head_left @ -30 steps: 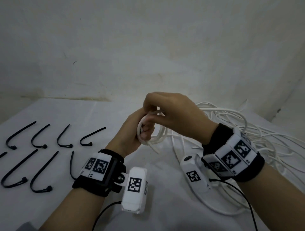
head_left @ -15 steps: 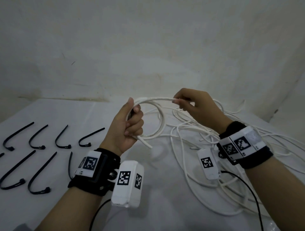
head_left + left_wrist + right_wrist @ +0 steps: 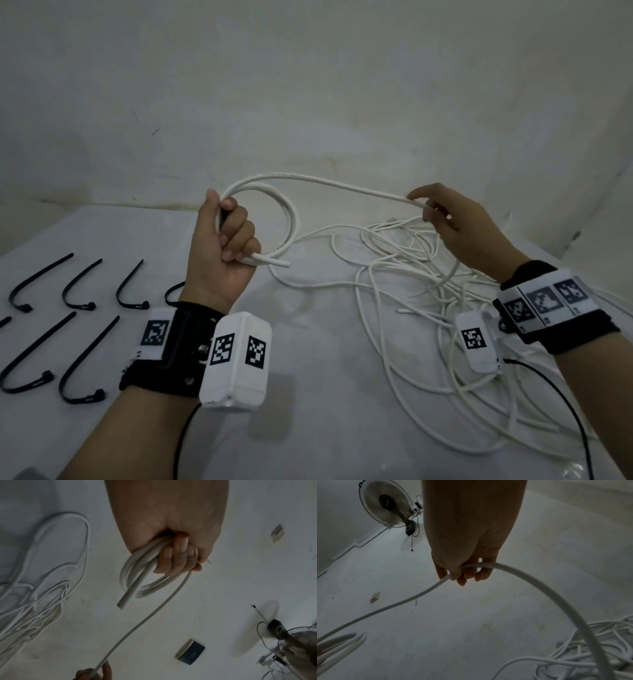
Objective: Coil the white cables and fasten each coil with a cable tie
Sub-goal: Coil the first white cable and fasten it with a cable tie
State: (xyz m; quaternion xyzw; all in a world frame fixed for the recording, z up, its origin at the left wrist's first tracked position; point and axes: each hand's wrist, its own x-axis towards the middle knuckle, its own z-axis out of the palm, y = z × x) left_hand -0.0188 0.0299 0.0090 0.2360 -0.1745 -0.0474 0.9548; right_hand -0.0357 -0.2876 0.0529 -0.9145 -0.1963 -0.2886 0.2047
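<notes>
Left hand: the left hand (image 3: pixel 224 255) sits left of centre in the head view, fingers clenched round a small coil (image 3: pixel 274 222) of white cable; the left wrist view shows about two loops bunched in the fist and the cut cable end (image 3: pixel 124 601) poking out below the fingers.
Right hand: the right hand (image 3: pixel 455 228), right of centre, pinches the running length (image 3: pixel 325 183) of the same cable between thumb and fingers, with the cable bending over the fingertips (image 3: pixel 465 577) and dropping toward the pile.
Cable in hand: it spans from the left fist across the middle of the frame to the right hand, held in the air above the table (image 3: pixel 325 394).
Loose cables: a tangled white pile (image 3: pixel 428 308) lies on the table at centre right, under and beside the right hand.
Cable ties: black cable ties (image 3: pixel 75 294) lie in two rows at the lower left, well apart from the coil, none of them on a coil yet.
Handling: the cable looks light and springy, stiff enough to hold a round loop and likely to unwind if the fist slackens; its smooth jacket should slide readily through a light pinch.
Where to hold: probably best where the loops cross in the left fist, the right hand feeding slack along the free length.
Risk: the tangle may snag as more cable is drawn out.
Progress: early, with one coil barely begun.
</notes>
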